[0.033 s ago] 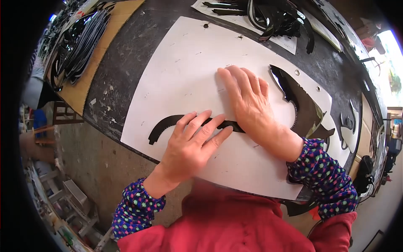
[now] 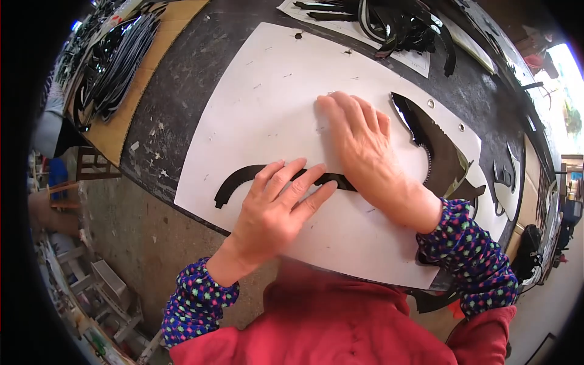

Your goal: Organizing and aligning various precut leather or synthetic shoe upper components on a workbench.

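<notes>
A curved black strip (image 2: 236, 180) with a finely notched inner edge lies on a large white sheet (image 2: 243, 115). Across its middle rest the spread fingertips of my left hand (image 2: 274, 210), pressing it flat rather than gripping it. My right hand (image 2: 368, 149) lies palm down on the sheet, fingers stretched away from me, and covers the strip's right end. To the right of that hand is a dark, wide curved piece (image 2: 441, 152) with a similar notched edge, partly glossy. What lies under my right palm is hidden.
The sheet covers part of a dark, scuffed table (image 2: 176, 79). Bundled black strips (image 2: 121, 67) lie on cardboard (image 2: 176, 21) at the far left. More black pieces (image 2: 401, 27) are heaped at the back. Small white cutouts (image 2: 508, 188) sit at the right edge.
</notes>
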The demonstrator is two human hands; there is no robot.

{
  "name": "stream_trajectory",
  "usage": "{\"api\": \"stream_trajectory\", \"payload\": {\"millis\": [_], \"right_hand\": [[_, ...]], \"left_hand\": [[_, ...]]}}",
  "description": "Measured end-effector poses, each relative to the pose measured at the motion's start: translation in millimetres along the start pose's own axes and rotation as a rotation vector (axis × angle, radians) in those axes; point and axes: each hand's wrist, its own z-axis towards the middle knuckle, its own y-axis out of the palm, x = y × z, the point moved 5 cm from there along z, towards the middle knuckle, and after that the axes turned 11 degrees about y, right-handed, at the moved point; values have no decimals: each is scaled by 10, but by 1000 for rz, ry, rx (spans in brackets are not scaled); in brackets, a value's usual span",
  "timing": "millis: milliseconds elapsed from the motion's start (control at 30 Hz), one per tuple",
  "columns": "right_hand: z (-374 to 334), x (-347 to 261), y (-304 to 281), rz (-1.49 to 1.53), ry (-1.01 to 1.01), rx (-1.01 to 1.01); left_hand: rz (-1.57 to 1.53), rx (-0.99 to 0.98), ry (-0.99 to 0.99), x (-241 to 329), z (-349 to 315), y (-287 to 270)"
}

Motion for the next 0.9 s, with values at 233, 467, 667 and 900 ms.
{"api": "stream_trajectory", "payload": {"millis": [233,467,667,900], "right_hand": [[-29,-120,-23,62,47,112],[-495,554,-1119,517,333,21],[-1845,1071,-1961,374,802,-487],[-2945,909,-1952,-63,792,-258]], "left_hand": [[-60,114,8,41,29,-44],[29,214,33,147,-74,-105],[-179,143,109,735,576,152],[28,-19,209,1068,916,784]]}}
